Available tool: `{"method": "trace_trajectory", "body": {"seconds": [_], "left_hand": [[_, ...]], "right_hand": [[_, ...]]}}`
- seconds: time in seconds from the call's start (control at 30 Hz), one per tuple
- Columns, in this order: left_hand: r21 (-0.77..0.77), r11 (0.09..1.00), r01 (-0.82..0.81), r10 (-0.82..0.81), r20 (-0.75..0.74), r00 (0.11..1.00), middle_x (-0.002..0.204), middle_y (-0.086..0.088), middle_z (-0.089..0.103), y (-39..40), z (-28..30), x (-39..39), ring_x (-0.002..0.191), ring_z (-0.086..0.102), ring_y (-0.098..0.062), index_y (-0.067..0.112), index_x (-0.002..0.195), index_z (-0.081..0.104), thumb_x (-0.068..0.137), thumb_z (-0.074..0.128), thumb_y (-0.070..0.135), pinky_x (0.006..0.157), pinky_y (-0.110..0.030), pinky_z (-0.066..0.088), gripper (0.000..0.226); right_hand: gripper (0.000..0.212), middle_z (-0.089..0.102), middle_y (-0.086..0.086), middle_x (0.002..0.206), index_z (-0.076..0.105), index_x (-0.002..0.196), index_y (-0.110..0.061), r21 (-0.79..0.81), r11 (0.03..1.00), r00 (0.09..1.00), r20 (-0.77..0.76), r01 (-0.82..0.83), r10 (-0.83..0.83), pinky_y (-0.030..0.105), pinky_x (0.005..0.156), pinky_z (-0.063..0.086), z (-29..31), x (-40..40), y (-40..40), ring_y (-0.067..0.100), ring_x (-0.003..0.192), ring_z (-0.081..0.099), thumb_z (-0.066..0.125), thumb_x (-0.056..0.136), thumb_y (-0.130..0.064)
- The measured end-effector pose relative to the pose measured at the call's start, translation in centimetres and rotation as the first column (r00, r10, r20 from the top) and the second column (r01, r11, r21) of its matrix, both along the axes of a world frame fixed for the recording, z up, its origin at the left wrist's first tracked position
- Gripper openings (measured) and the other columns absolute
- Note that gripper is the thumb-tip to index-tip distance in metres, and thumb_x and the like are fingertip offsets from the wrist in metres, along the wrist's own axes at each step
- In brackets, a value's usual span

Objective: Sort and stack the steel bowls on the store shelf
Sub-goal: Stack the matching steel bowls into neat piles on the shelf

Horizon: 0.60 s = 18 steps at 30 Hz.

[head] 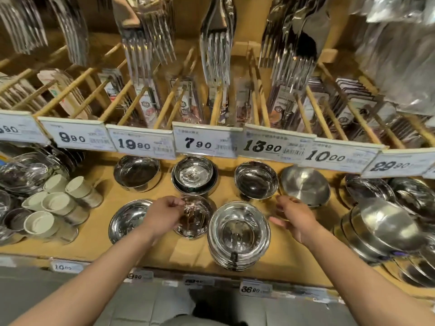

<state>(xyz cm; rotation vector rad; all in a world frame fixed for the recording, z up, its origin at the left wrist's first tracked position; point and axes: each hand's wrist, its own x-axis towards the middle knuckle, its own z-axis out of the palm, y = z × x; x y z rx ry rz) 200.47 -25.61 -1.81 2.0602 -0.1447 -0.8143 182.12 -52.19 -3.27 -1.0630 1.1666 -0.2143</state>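
Steel bowls stand on a wooden shelf (98, 234). My left hand (164, 214) pinches the rim of a small shiny bowl (196, 218) in the front row. To its right sits a stack of several wide-rimmed bowls (239, 234), and to its left a shallow bowl (127, 218). My right hand (295, 215) hovers with fingers spread and holds nothing, just in front of a deep bowl (256, 180) and a tilted matte bowl (304, 184). The back row also holds a nested pair (194, 176) and a single bowl (136, 172).
Pale cups (58, 201) lie heaped at the left beside more steel dishes (26, 175). Larger tilted bowl stacks (386, 227) fill the right. Price tags (207, 142) hang along the upper shelf edge, with packaged cutlery (216, 60) above. The floor lies below the shelf front.
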Motion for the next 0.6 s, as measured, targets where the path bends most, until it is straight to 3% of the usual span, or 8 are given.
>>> {"method": "trace_trajectory", "body": {"seconds": [0.07, 0.13, 0.2, 0.27, 0.33, 0.4, 0.5, 0.6], "left_hand": [[0.05, 0.999, -0.007, 0.006, 0.035, 0.999, 0.09, -0.003, 0.075, 1.5, 0.3, -0.2, 0.078, 0.066, -0.014, 0.018, 0.092, 0.071, 0.095, 0.063, 0.01, 0.065, -0.021, 0.053, 0.011], [0.092, 0.995, -0.037, 0.031, 0.069, 0.997, 0.086, -0.006, 0.074, 3.0, 0.5, -0.4, 0.076, 0.065, -0.015, 0.013, 0.092, 0.072, 0.093, 0.063, 0.008, 0.061, -0.019, 0.049, 0.011], [0.118, 0.987, -0.107, 0.098, 0.079, 0.992, 0.093, -0.01, 0.073, 4.2, 0.7, -0.6, 0.083, 0.065, -0.021, 0.009, 0.099, 0.073, 0.093, 0.061, 0.003, 0.072, -0.026, 0.053, 0.015], [0.128, 0.981, -0.148, 0.138, 0.079, 0.987, 0.106, -0.012, 0.073, 5.4, 0.9, -0.5, 0.095, 0.066, -0.026, 0.007, 0.107, 0.073, 0.093, 0.059, 0.001, 0.091, -0.039, 0.055, 0.02], [0.132, 0.974, -0.184, 0.176, 0.069, 0.982, 0.111, -0.008, 0.074, 6.5, 1.1, -0.4, 0.104, 0.068, -0.027, 0.014, 0.106, 0.074, 0.093, 0.059, 0.003, 0.098, -0.046, 0.054, 0.023], [0.106, 0.966, -0.236, 0.231, 0.049, 0.972, 0.112, -0.007, 0.072, 7.5, 1.1, -0.4, 0.102, 0.069, -0.028, 0.018, 0.106, 0.074, 0.093, 0.056, 0.003, 0.091, -0.049, 0.058, 0.027], [0.088, 0.958, -0.272, 0.268, 0.058, 0.962, 0.114, -0.012, 0.071, 8.7, 0.8, -0.6, 0.095, 0.07, -0.029, 0.011, 0.104, 0.071, 0.096, 0.054, 0.001, 0.088, -0.05, 0.06, 0.022], [0.099, 0.94, -0.327, 0.323, 0.058, 0.945, 0.111, -0.017, 0.072, 9.9, 0.2, -0.8, 0.082, 0.07, -0.025, 0.012, 0.091, 0.067, 0.094, 0.058, 0.004, 0.07, -0.035, 0.063, 0.013]], "right_hand": [[0.011, 0.07, 0.011, 0.093, 0.062, 0.105, -0.008, 0.044, 0.999, 1.0, 0.008, -0.017, 0.017, 0.027, 0.057, 0.06, -0.7, 1.5, -0.7, 0.012, 0.056, 0.073, 0.06, 0.102, -0.018], [0.017, 0.074, 0.012, 0.079, 0.062, 0.103, -0.004, 0.066, 0.998, 1.0, -0.011, -0.021, 0.022, 0.025, 0.05, 0.059, -1.5, 2.9, -1.1, 0.014, 0.051, 0.071, 0.064, 0.099, -0.02], [0.021, 0.073, 0.016, 0.076, 0.061, 0.101, 0.0, 0.08, 0.997, 0.999, -0.038, 0.021, -0.018, 0.022, 0.04, 0.055, -2.5, 4.1, -1.4, 0.019, 0.048, 0.067, 0.065, 0.098, -0.02], [0.02, 0.07, 0.017, 0.083, 0.06, 0.105, -0.001, 0.101, 0.993, 0.998, -0.05, 0.054, -0.049, 0.023, 0.037, 0.052, -3.7, 4.9, -1.9, 0.022, 0.056, 0.063, 0.064, 0.099, -0.02], [0.017, 0.07, 0.017, 0.09, 0.06, 0.11, -0.005, 0.125, 0.99, 0.996, -0.064, 0.063, -0.055, 0.024, 0.036, 0.053, -4.6, 5.4, -2.3, 0.023, 0.064, 0.066, 0.06, 0.101, -0.019], [0.015, 0.069, 0.017, 0.091, 0.06, 0.111, -0.006, 0.138, 0.987, 0.994, -0.081, 0.08, -0.069, 0.024, 0.034, 0.052, -5.2, 5.6, -2.8, 0.024, 0.066, 0.069, 0.06, 0.101, -0.018], [0.01, 0.07, 0.018, 0.085, 0.062, 0.102, -0.006, 0.141, 0.984, 0.991, -0.091, 0.112, -0.1, 0.023, 0.034, 0.051, -5.3, 5.5, -3.3, 0.022, 0.051, 0.071, 0.063, 0.099, -0.016], [0.011, 0.066, 0.019, 0.091, 0.059, 0.092, -0.004, 0.109, 0.988, 0.991, -0.086, 0.113, -0.104, 0.025, 0.035, 0.053, -4.4, 4.7, -3.5, 0.021, 0.044, 0.069, 0.066, 0.096, -0.011]]}}
